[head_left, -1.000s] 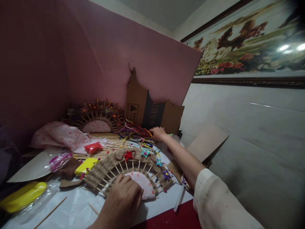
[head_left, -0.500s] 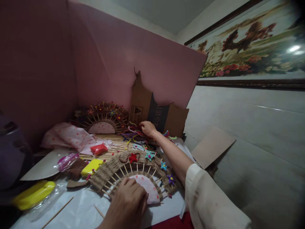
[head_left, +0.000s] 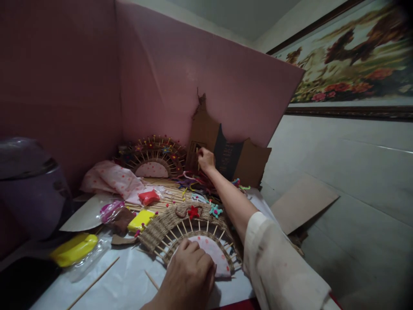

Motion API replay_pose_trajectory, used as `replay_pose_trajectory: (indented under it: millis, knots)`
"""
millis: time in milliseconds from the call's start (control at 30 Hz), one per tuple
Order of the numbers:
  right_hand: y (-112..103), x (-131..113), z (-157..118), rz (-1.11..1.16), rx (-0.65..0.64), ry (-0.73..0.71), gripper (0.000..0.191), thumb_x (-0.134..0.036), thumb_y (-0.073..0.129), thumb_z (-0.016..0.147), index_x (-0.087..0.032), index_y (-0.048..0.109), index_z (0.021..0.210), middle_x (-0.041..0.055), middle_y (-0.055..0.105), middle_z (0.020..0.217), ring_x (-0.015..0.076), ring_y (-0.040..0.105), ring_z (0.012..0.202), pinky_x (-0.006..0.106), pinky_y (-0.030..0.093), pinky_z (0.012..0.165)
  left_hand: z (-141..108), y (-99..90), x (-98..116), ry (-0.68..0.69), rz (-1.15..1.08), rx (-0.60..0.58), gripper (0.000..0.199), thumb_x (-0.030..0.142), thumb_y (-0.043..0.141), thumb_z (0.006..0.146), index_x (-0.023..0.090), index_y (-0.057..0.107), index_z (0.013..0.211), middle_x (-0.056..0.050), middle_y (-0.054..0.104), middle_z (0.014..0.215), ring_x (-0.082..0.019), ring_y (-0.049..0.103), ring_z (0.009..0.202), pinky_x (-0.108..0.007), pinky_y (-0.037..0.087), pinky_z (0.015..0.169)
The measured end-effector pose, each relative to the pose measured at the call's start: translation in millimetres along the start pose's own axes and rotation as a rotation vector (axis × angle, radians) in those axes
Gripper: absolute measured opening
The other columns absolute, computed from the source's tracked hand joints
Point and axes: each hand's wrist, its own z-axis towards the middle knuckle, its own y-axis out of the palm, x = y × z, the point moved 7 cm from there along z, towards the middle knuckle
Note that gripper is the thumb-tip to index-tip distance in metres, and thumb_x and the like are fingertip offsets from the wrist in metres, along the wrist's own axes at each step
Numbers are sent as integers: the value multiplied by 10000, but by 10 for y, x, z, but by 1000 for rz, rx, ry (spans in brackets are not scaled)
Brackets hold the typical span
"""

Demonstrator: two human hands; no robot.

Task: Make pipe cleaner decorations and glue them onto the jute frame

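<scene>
A half-round woven twine fan (head_left: 155, 228) with thin wooden ribs and a dotted pink-and-white cloth centre lies in front of me. A red yarn-like star (head_left: 193, 212) and a turquoise one (head_left: 216, 210) decorate its band. My left hand (head_left: 190, 271) rests at the fan's lower edge, fingers curled; what is inside them is hidden. Farther back, my right hand (head_left: 206, 160) is raised in front of the torn cardboard (head_left: 209, 125), pinching a thin pale yellowish strand that looks like yarn. Below it lies a tangle of coloured yarn (head_left: 190, 180).
A similar decorated fan (head_left: 151, 168) leans at the back. Dotted cloth (head_left: 109, 178), a red packet (head_left: 149, 197), yellow clay-like blocks (head_left: 141, 220) and thin sticks (head_left: 93, 282) lie to the left. Pink panels (head_left: 200, 56) stand behind; a board (head_left: 305, 202) leans at right.
My right hand has risen from the yarn tangle with the thin strand. My left hand stays at the fan. The whole view has shifted, so things appear farther right.
</scene>
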Motion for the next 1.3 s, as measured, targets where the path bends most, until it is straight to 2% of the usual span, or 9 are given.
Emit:
replay_pose_trajectory:
  millis: [167,300,433,567,700,833,933,1133,1300]
  knots:
    - [-554,183,188,354,253,140,86,-215,382,880,-186,462,869,8,609,742,111,632,580,191,466,492,0,-8,3,-11,-6,18,214,49,478,740,162,505,560,-3,567,534,-158,508,552,-322,397,607]
    - [-983,298,202,587,382,157,60,-226,382,892,-201,384,838,-22,602,724,68,612,520,153,471,461,-6,12,10,5,7,11,227,31,452,743,161,510,566,-3,567,536,-162,510,551,-337,404,614]
    - [-1295,399,161,681,415,155,83,-211,373,891,-202,358,809,-22,616,713,63,609,529,174,502,514,0,17,3,9,1,-22,234,40,443,768,156,514,577,-5,577,549,-164,522,564,-348,415,628]
    - [-1459,454,84,652,343,149,75,-206,386,870,-196,376,797,-36,606,673,61,574,529,161,468,510,2,25,4,18,-1,-54,236,49,444,777,154,521,580,-10,581,560,-166,524,577,-359,427,646]
    - [-1332,474,-167,537,47,140,46,-154,438,825,-187,428,795,-81,536,548,59,514,462,165,443,495,-4,40,2,11,16,-61,256,62,428,796,161,524,580,-7,572,555,-168,513,575,-361,422,641]
    - [-891,555,-676,326,-418,163,95,-118,610,718,-140,525,682,-59,550,484,50,433,385,161,374,412,3,43,9,3,6,-78,273,64,410,809,165,525,582,-6,572,563,-161,506,580,-355,420,649]
    - [-605,679,-1002,140,-636,181,109,-155,656,740,-110,573,685,-28,591,563,65,499,451,185,424,455,16,26,20,7,8,-77,263,69,416,806,164,528,588,-11,575,565,-169,508,581,-374,427,659]
    - [-495,851,-1010,-133,-577,153,236,-301,521,884,-128,569,1037,63,600,1019,170,598,879,360,511,757,35,17,35,27,1,-78,266,43,416,794,158,509,574,-11,574,553,-172,516,569,-379,433,641]
    - [-487,909,-994,-247,-601,130,272,-306,515,886,-138,547,1098,76,581,1083,189,586,936,391,499,798,19,42,28,33,-12,-78,259,46,421,798,159,511,582,-9,578,556,-174,519,566,-377,427,634]
